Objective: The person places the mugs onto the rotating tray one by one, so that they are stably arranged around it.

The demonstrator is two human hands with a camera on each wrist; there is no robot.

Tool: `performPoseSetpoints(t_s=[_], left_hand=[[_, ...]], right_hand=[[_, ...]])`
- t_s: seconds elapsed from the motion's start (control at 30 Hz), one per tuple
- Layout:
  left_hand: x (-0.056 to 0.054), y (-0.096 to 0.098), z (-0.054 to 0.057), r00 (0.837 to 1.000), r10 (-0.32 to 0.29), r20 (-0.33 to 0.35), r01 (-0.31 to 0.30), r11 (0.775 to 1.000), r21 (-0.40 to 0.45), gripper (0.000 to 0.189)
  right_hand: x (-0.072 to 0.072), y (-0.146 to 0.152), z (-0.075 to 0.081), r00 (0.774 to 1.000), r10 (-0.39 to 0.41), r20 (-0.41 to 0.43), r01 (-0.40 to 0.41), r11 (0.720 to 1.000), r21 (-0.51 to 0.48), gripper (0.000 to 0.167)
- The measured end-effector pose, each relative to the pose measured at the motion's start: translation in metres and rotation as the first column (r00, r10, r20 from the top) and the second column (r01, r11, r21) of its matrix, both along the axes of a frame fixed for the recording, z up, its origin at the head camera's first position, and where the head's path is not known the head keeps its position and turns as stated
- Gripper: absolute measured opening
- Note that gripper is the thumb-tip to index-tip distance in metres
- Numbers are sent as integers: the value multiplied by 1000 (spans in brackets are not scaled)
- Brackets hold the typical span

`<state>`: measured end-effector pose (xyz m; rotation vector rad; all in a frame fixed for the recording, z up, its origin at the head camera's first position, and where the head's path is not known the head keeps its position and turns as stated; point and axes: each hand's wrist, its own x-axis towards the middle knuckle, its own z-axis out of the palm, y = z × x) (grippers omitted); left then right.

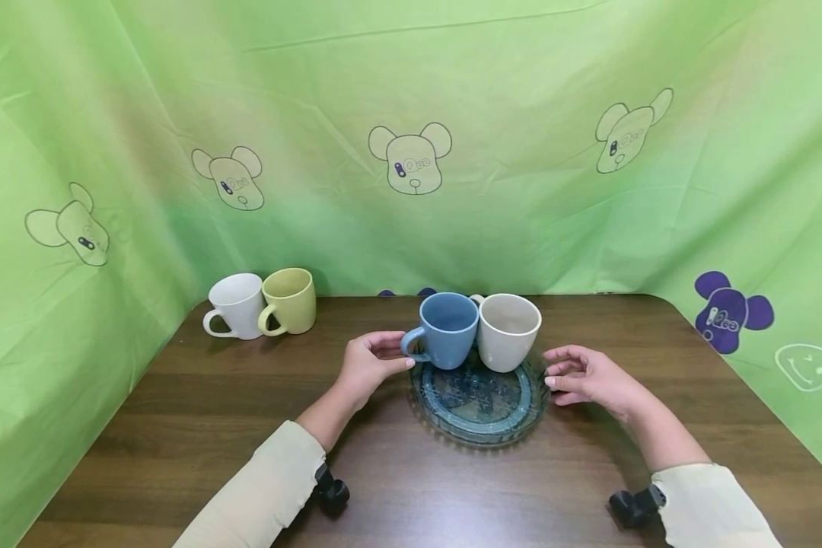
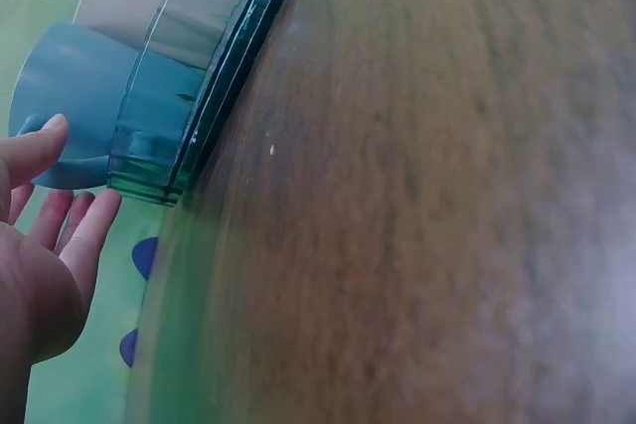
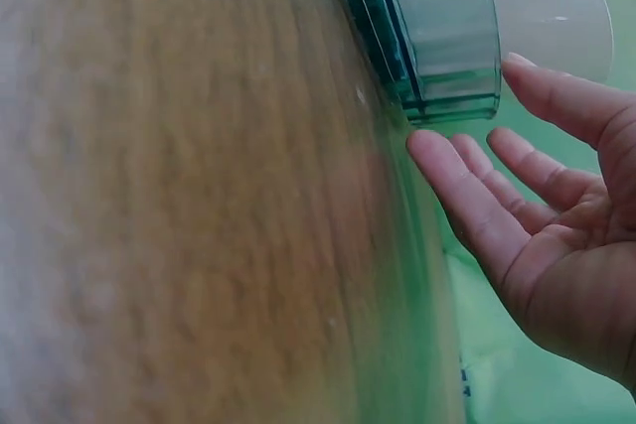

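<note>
A round clear glass tray (image 1: 476, 426), bluish-green with a patterned base, rests on the table. Inside it, toward the back, a blue mug (image 1: 447, 335) and a cream mug (image 1: 509, 335) stand upright side by side. My left hand (image 1: 370, 365) is at the tray's left rim, by the blue mug's handle, fingers spread; whether it touches the rim or handle I cannot tell. At the opposite side, my right hand (image 1: 592, 380) has its relaxed fingers beside the tray wall (image 3: 452, 76). Its thumb is close to the rim, and nothing is gripped.
Farther left at the back of the table (image 1: 205, 426) stand a white mug (image 1: 238, 308) and a yellow-green mug (image 1: 294, 304), close together. A green printed cloth (image 1: 411, 236) hangs behind the table and along its sides.
</note>
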<state>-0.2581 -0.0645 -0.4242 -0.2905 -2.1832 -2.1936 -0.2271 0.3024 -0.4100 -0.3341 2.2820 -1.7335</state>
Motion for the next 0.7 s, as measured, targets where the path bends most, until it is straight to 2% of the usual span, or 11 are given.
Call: performPoseSetpoints(t_s=[0.4,0.7], left_hand=[[8,-13,4,999,17,-33,-18,1000,-24,42],[14,-30,4,995,-9,-103,-3,992,-124,37]], right_hand=[[-11,11,2,999,4,-37,-1,997,77,54],[-20,11,-2,999,13,-48,-10,998,60,53]])
